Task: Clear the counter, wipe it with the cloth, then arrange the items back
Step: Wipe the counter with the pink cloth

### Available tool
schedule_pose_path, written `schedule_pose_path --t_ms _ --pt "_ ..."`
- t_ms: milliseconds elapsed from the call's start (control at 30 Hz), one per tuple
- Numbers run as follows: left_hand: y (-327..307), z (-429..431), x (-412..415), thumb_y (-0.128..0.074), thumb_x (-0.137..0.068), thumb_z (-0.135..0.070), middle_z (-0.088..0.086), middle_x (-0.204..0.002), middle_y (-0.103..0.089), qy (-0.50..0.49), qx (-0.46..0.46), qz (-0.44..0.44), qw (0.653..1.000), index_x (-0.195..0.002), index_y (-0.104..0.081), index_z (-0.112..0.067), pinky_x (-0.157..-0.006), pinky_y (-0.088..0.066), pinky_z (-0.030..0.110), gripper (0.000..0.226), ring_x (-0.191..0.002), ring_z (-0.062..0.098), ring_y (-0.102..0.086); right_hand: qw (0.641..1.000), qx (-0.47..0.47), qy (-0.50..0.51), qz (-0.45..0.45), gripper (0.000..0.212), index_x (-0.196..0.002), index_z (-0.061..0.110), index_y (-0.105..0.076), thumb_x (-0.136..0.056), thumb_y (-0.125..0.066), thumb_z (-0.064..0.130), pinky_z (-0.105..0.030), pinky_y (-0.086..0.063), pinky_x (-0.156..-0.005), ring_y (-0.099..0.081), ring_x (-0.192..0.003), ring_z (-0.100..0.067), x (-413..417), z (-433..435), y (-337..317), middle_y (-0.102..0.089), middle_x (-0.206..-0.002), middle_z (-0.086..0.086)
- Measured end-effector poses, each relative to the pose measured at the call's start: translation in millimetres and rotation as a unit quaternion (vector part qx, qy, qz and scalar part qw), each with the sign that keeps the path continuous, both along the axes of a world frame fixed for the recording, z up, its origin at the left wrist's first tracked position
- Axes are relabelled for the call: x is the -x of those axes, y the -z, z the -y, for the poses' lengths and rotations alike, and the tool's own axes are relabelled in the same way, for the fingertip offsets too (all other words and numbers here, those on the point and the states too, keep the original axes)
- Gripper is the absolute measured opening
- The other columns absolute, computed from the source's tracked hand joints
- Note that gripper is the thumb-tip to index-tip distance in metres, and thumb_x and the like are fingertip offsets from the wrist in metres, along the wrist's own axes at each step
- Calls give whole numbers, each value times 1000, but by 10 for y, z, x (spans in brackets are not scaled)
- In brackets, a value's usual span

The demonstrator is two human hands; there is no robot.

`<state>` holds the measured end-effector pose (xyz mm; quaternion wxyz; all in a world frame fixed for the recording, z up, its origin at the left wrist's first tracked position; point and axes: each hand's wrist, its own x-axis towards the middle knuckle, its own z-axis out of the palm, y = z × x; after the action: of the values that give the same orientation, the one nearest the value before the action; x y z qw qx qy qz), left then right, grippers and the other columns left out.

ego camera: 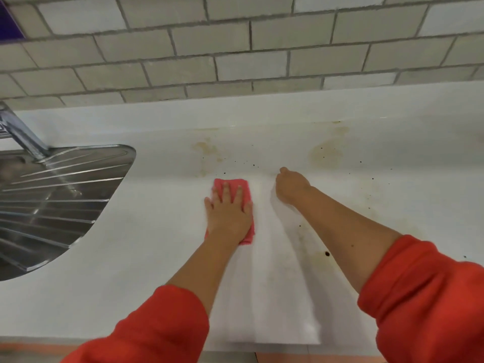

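A folded pink cloth (239,188) lies on the white counter (146,231), near its middle. My left hand (229,213) presses flat on the cloth with the fingers spread, covering most of it. My right hand (290,186) rests on the counter just right of the cloth, its fingers curled into a fist. A pale white sheet (267,297) lies between my forearms and reaches the front edge. The fist sits at its far right corner, and whether it grips the sheet is unclear. Yellowish stains (326,153) and dark specks (327,254) mark the counter.
A steel sink drainboard (52,203) is set into the counter at the left, with a chrome tap (21,134) above it. A grey tiled wall (235,56) runs along the back. The counter's front edge (131,347) is close to me.
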<state>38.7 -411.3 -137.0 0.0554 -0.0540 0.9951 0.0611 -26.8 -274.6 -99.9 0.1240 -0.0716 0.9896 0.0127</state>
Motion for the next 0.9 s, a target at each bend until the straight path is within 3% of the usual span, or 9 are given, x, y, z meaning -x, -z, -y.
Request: schedule_pose_path --t_ms 100,200,300,500,733,900 --pt "8 -92 -288 -14 -99 -46 2 -158 13 105 -40 -17 994 -149 2 -30 -116 11 42 55 -144 24 18 1000 3 4 -6 47 -136 0 -41 -90 -35 -6 -32 -43 -83 -46 -123 -32 61 -12 4 -22 -152 -7" --pt "44 80 -544 -12 -98 -48 -4 -157 15 152 -36 -26 987 -148 3 -33 -114 13 39 55 -144 17 20 1000 7 -2 0 45 -134 -1 -42 -90 -36 -4 -33 -43 -83 -49 -119 -32 122 -45 21 -30 -145 -11" --pt "28 394 -348 -14 -99 -45 -4 -158 13 118 -28 -21 992 -149 2 -32 -116 9 42 54 -145 17 17 1000 13 1 10 40 -131 -1 -45 -92 -37 0 -32 -42 -79 -51 -115 -33 148 -59 0 -37 -137 -12" --pt "14 635 429 -16 -99 -42 12 -158 6 -28 4 -8 1000 -151 -3 -17 -117 0 46 59 -145 31 9 999 6 41 9 38 -127 -4 -47 -90 -40 -4 -31 -44 -77 -53 -112 -33 163 92 8 -36 -135 -10" --pt "28 378 -43 -13 -95 -51 5 -157 14 132 -29 -18 991 -150 3 -23 -115 13 37 64 -144 23 18 998 12 61 7 37 -126 -5 -49 -90 -41 -2 -35 -46 -87 -52 -115 -35 271 208 -21 -35 -139 -11" --pt "21 863 -102 -19 -98 -48 1 -158 13 83 -27 -19 996 -151 3 -20 -117 6 39 64 -146 22 13 998 9 62 6 34 -124 -3 -50 -91 -42 2 -34 -45 -90 -52 -114 -32 318 262 -38 -42 -128 -12"
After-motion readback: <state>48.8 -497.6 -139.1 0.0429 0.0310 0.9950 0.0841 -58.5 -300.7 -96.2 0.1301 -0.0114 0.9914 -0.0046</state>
